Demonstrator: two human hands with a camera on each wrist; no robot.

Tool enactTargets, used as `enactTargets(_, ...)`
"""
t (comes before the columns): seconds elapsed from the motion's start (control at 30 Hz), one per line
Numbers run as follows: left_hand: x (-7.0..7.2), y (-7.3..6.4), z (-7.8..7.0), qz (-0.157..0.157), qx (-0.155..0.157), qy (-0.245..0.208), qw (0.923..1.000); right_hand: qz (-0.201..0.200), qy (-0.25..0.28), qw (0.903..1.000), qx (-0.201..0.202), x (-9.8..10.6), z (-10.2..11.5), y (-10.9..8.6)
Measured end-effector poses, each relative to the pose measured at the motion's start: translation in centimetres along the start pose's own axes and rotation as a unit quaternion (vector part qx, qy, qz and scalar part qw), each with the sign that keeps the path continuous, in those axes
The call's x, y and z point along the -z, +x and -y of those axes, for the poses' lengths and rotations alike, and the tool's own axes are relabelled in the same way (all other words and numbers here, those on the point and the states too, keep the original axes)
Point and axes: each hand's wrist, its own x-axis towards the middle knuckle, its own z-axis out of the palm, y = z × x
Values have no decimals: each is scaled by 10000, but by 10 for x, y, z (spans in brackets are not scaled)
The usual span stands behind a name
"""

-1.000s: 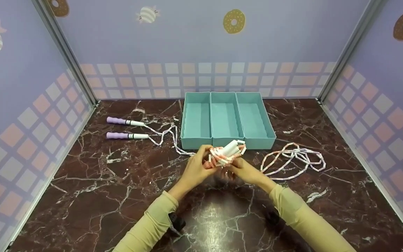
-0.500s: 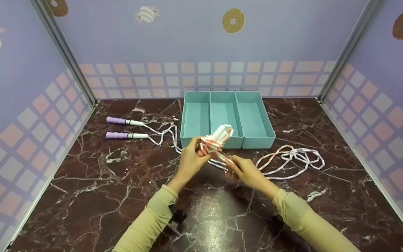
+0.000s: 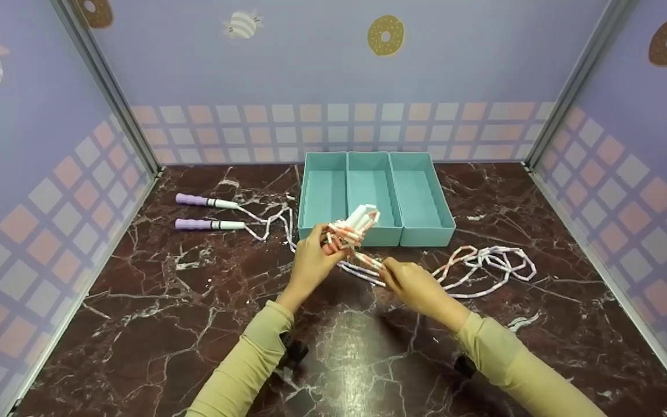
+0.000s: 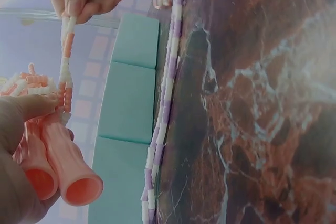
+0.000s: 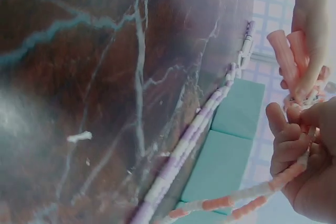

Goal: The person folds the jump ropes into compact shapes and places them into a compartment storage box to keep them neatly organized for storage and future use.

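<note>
My left hand (image 3: 309,263) grips a bundled jump rope (image 3: 352,230), its coral and white beaded cord wound round the handles. Two coral handles (image 4: 71,163) stick out of that hand in the left wrist view, hollow ends facing the camera. A doubled length of beaded cord (image 4: 66,59) runs taut from the bundle to my right hand (image 3: 417,286), which pinches it between thumb and fingers. From the right hand, more coral cord (image 5: 218,202) trails down in the right wrist view. The bundle overlaps the front of a teal box (image 3: 426,236) in the head view.
A second jump rope with purple handles (image 3: 209,225) lies at the left. Its purple and white cord (image 5: 176,156) runs along the marbled table behind my hands to loose loops (image 3: 501,263) at the right. The teal box has three compartments and stands near the back wall.
My hands have moved apart: the right drew out to the right, pulling a doubled cord from the bundle. The left moved slightly left and away with the bundle.
</note>
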Motion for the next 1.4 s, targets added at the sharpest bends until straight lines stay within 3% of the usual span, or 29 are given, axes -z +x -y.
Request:
enactTargets(0.17, 6, 2, 7, -51, 32, 683, 9976, 230, -322, 9992, 8, 12, 2, -3)
enactTargets(0.27, 10, 2, 11, -108, 116, 1233, 9922, 305, -477, 9984, 24, 19, 2, -4)
enactTargets(0.43, 13, 2, 14, 85, 105, 1580, 9874, 275, -741, 9965, 265, 28, 3, -5)
enactTargets(0.6, 13, 3, 13, 210, 63, 1689, 9854, 2, -1160, 9912, 643, 34, 4, -7)
enactTargets(0.77, 12, 3, 13, 352, 32, 1718, 9845, -294, -1674, 9800, 1039, 36, 7, -11)
enactTargets(0.97, 10, 5, 14, 349, 23, 1639, 9859, -547, -2198, 9587, 1721, 36, 12, -16)
enactTargets(1.2, 8, 6, 14, 450, 29, 1537, 9871, -749, -2686, 9361, 2145, 38, 15, -18)
enactTargets(1.4, 8, 2, 14, 872, -92, 1611, 9830, -715, -2724, 9338, 2206, 47, 15, -14)
